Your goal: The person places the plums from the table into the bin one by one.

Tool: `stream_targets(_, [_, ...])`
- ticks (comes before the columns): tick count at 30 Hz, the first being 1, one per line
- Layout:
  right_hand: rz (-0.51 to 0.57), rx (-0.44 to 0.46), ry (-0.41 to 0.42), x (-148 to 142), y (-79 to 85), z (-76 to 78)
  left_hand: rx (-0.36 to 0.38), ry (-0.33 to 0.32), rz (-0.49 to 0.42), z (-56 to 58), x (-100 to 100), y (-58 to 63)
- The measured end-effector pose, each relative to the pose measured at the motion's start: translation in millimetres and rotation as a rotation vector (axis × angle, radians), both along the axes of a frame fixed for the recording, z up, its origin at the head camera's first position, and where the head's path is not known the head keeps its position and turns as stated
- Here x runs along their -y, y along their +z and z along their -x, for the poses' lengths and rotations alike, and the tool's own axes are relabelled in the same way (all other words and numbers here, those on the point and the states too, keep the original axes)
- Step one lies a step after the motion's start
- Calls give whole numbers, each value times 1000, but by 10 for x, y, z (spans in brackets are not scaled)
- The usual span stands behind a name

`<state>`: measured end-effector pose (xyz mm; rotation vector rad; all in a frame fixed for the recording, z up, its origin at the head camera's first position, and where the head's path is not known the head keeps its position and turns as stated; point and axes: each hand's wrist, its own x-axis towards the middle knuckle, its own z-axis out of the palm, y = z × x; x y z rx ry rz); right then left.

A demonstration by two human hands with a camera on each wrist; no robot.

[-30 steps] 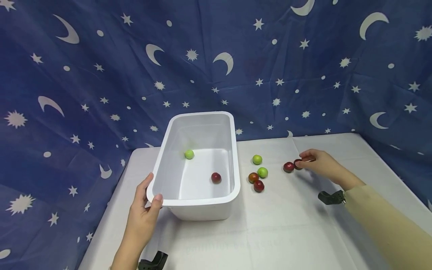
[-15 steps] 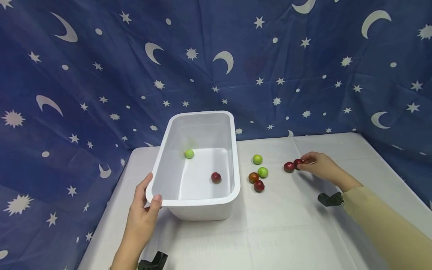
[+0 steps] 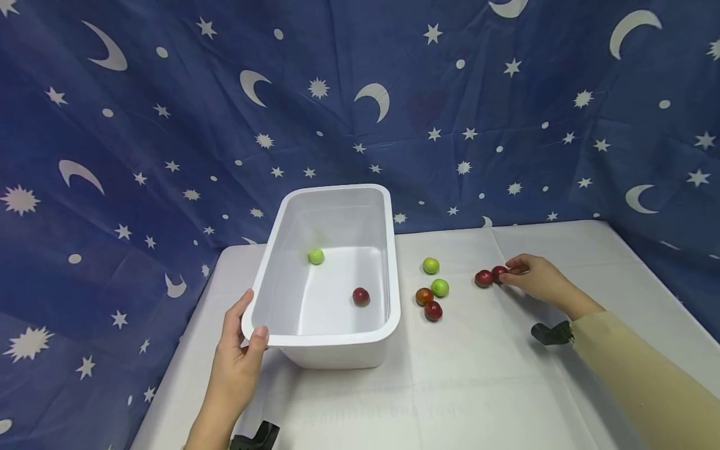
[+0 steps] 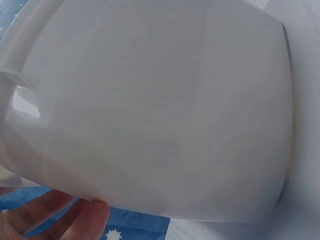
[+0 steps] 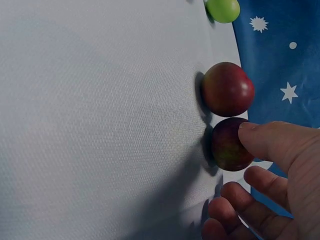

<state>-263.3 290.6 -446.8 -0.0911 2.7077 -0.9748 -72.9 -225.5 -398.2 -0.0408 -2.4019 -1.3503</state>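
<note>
The left hand grips the white tub at its near-left corner, probably to steady it, while the right hand, fingers relaxed, rests its thumb on a dark fruit apparently abutting a red fruit toward the table's far edge.

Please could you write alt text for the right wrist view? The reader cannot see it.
A person's right grip, at the lower right, touches a dark red round fruit with its thumb. Another red fruit sits beside it on white cloth. A green fruit is cut off at the top; star-printed blue cloth borders the right.
</note>
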Motion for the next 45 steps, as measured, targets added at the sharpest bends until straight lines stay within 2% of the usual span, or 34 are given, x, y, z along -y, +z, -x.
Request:
stream_targets(21, [-64,-26,-16,13,71,-40,-4,-23,-27,-14,19,4])
stream_targets(29, [-27,-56,-22,28,100,-50,-13,-29,-12,17,38,-14])
stream_targets(40, [13,-142,3,200,227,-90,-24,-26,4,32,48,-51])
stream_targets(45, [12,-153,9,287,291,-116,-32,-22,1,26,53,-69])
